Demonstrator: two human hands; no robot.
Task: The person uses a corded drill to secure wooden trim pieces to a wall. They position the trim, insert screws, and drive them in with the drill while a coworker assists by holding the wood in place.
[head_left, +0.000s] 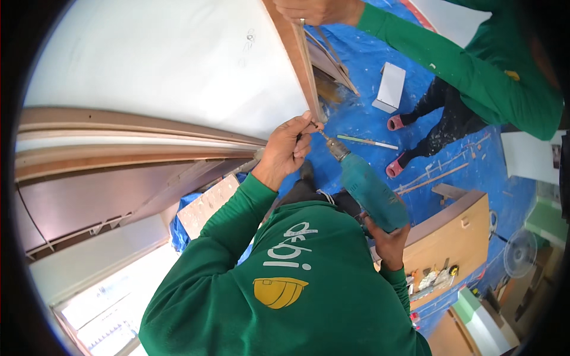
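My left hand (pixel 286 147) is closed at the lower corner of a white panel (pixel 160 65), pinching something small and dark at the tip of the drill bit (pixel 322 132); whether it is a screw is hard to tell. A teal power drill (pixel 371 191) points up and left toward those fingers, gripped by my right hand (pixel 387 240) at its lower end. Beside the corner runs a wooden edge strip (pixel 291 56) along the panel. Another person's hand (pixel 317 10) holds that edge at the top, the green-sleeved arm coming from the right.
Blue sheeting (pixel 350 154) covers the floor, with a white box (pixel 388 87) and strips (pixel 367 142). The other person's pink slippers (pixel 395 167) stand right of me. A wooden workbench (pixel 451 237) with tools and a fan (pixel 518 255) are at lower right; stacked boards (pixel 119 159) lie left.
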